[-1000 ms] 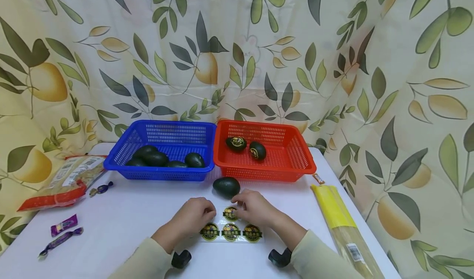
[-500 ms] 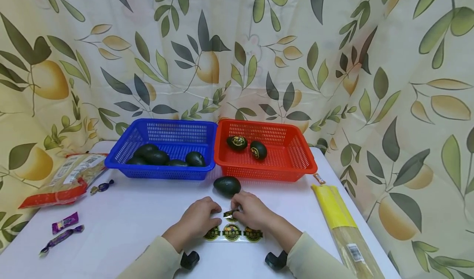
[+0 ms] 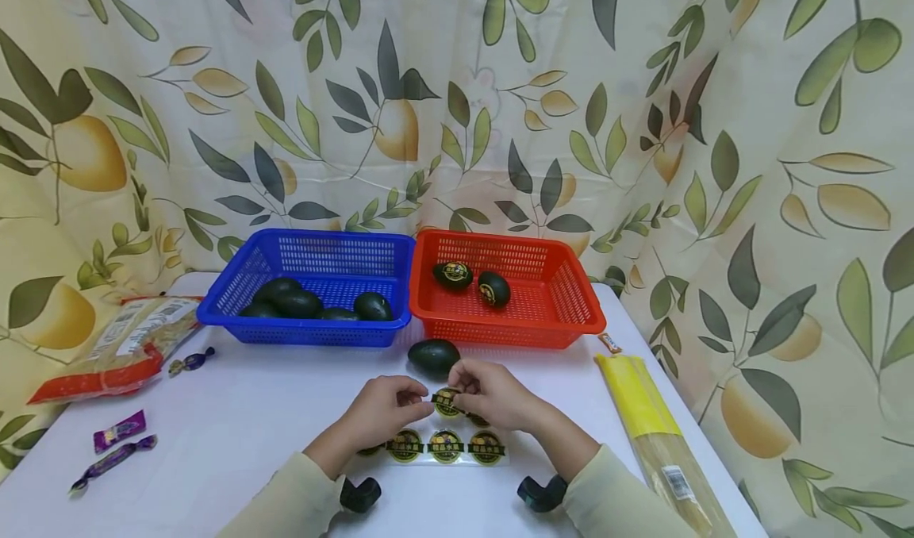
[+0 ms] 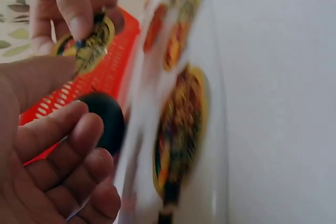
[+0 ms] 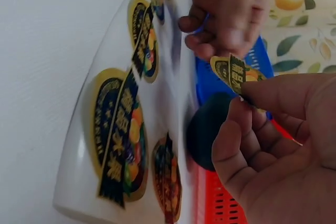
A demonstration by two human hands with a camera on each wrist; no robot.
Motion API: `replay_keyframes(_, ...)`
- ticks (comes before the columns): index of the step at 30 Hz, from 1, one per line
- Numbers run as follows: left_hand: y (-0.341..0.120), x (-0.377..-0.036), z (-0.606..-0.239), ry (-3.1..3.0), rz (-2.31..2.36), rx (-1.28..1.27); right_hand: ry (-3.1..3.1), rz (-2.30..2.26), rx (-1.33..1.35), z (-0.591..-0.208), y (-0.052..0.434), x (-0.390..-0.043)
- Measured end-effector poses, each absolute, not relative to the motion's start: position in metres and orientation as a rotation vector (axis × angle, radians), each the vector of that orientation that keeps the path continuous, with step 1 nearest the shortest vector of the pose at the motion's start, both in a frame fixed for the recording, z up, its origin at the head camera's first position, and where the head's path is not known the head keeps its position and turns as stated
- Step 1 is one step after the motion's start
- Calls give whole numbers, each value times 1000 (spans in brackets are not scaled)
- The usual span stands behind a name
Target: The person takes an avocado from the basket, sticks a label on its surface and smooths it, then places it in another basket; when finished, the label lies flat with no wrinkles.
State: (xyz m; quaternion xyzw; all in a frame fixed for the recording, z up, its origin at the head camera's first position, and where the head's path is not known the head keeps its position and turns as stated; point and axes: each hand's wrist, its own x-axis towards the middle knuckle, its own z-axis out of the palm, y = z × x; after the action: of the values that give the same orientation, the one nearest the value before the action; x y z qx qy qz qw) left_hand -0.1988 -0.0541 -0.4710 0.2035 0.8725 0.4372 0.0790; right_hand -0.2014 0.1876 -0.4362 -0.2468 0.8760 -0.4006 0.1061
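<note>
My right hand (image 3: 496,395) pinches a round gold-and-black fruit sticker (image 3: 446,401) between thumb and fingers, lifted above the white sticker sheet (image 3: 466,460). My left hand (image 3: 382,413) is at the sticker's left edge, its thumb and index finger apart; whether the thumb touches the sticker, I cannot tell. In the right wrist view the sticker (image 5: 224,69) stands tilted between the hands. Several more stickers lie on the sheet below. Just beyond my hands a dark green avocado (image 3: 432,357) rests on the table, its right end close to my right fingers.
Behind stand a blue basket (image 3: 307,333) with several avocados and a red basket (image 3: 500,334) holding two stickered ones. At left lie a red-and-clear food bag (image 3: 117,355) and wrapped candies (image 3: 120,431). A yellow-topped noodle pack (image 3: 643,399) lies at right.
My right hand has peeled the sticker up from the sheet and raised it slightly. My left hand has moved right, closer to the sticker. The avocado and baskets stay put.
</note>
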Motion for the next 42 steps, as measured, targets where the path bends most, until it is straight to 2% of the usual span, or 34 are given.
replay_keyframes(8, -45, -200, -461, 2575, 1528, 496, 2528, -1327, -664, -433, 185, -203)
replay_keyframes(12, -43, -203, -453, 2550, 1592, 394, 2624, -1358, -551, -435, 184, -203)
replay_keyframes(22, -33, -227, -443, 2549, 1690, 196, 2711, -1475, -367, -436, 176, -217)
replay_keyframes(30, -24, -243, -448, 2789, 1549, 126, 3001, -1218, -288, -444, 164, -237)
replay_keyframes(36, -21, -243, -449, 2916, 1458, 142, 3138, -1044, -332, -443, 158, -240)
replay_keyframes(42, -18, -245, -452, 3013, 1373, 151, 3192, -953, -268, -444, 157, -241)
